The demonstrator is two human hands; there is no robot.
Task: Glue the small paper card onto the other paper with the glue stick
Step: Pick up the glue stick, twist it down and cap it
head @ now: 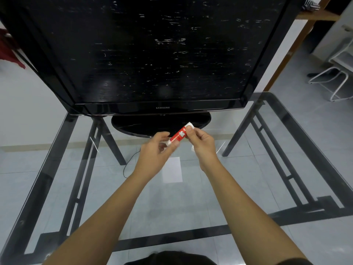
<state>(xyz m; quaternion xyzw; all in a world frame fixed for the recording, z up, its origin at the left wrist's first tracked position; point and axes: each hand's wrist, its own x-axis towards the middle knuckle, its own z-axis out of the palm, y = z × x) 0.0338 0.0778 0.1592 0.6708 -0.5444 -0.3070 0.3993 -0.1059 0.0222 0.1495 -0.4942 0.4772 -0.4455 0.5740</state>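
A red and white glue stick (pixel 179 134) is held tilted in the air between both hands, above the glass table (pixel 238 190). My left hand (pixel 155 150) grips its lower white end. My right hand (pixel 200 142) pinches its upper white end. A white sheet of paper (pixel 172 171) lies flat on the glass just below the hands. A small white piece (pixel 193 148), perhaps the small card, peeks out beside my right hand; most of it is hidden.
A large black television (pixel 145 54) on an oval stand (pixel 152 125) fills the far side of the table. The table has a black metal frame (pixel 80 173). A white chair (pixel 336 77) stands on the tiled floor at the right.
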